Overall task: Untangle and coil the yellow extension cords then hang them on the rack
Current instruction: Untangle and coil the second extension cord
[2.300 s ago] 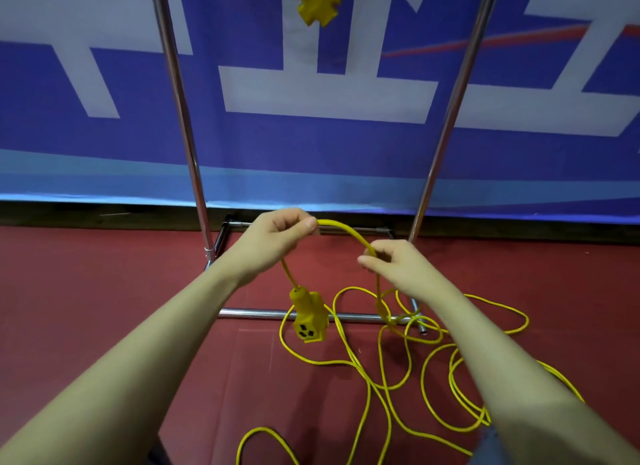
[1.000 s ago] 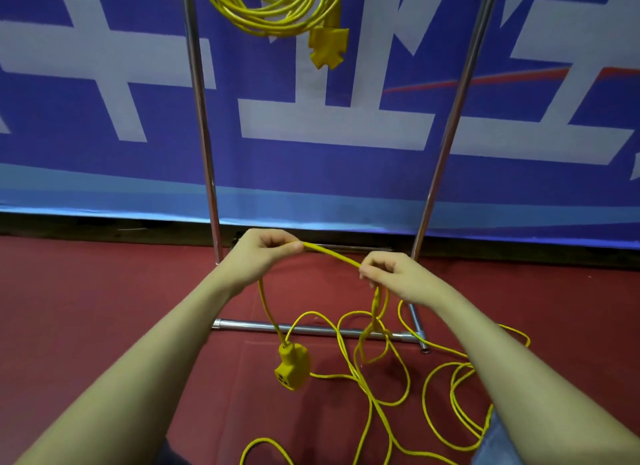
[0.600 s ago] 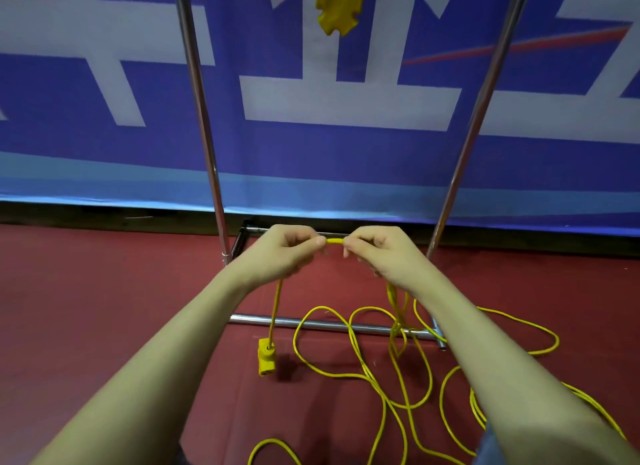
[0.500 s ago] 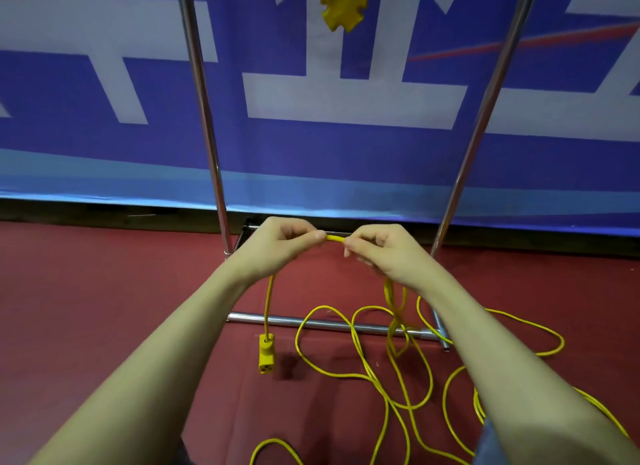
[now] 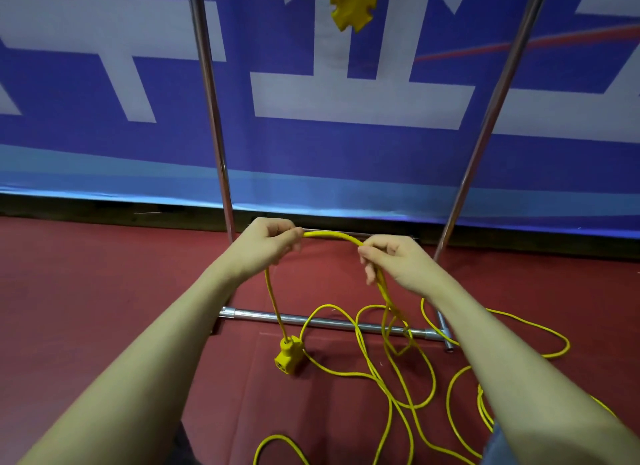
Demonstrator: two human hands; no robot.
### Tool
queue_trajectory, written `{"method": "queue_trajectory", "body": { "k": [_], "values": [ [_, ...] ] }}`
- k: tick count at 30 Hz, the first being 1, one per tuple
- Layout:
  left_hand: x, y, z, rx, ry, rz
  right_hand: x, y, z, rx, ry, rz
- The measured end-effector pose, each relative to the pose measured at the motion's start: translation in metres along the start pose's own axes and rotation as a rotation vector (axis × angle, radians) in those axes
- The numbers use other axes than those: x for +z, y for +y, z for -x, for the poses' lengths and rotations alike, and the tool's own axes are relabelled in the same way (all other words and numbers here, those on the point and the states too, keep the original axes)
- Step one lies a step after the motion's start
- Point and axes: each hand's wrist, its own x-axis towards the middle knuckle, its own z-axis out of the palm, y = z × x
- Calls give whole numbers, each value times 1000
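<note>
Yellow cord (image 5: 391, 371), yellow socket (image 5: 286, 358), chrome rack (image 5: 211, 94), blue-and-white banner (image 5: 346, 146), dark red floor (image 5: 86, 284)

Cord (image 5: 398, 371) before rack (image 5: 332, 322), on floor (image 5: 86, 291)

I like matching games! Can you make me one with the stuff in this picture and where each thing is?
Things:
1. socket end
2. coiled cord
3. cord arch
4. rack bar

Places:
A. stretched between both hands
B. lying flat on the red floor
C. hanging at the top
D. dangling below the left hand

Pairs: 1-D, 2-C, 3-A, 4-B
</note>
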Motion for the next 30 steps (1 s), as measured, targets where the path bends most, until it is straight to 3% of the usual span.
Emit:
{"method": "queue_trajectory", "body": {
  "k": [3,7,9,14,17,21,27,30],
  "values": [
    [1,9,5,58,22,-14,8,-16,-4,-38,95,-30],
    [-11,22,5,117,218,-21,14,-40,-7,-169,219,-55],
    [-18,22,6,160,241,-81,17,-42,-8,-199,237,-59],
    [-25,-2,5,117,194,-273,26,-35,-11,-149,199,-30],
    [-19,-6,6,99,81,-238,28,-33,-12,-139,182,-20],
    [2,0,7,202,-69,-177,32,-30,-14,-151,89,17],
    [-16,-15,3,198,17,-250,12,11,-1,43,-33,163],
    [-20,-28,2,113,1,-356,4,19,5,58,-9,153]
  ]
}}
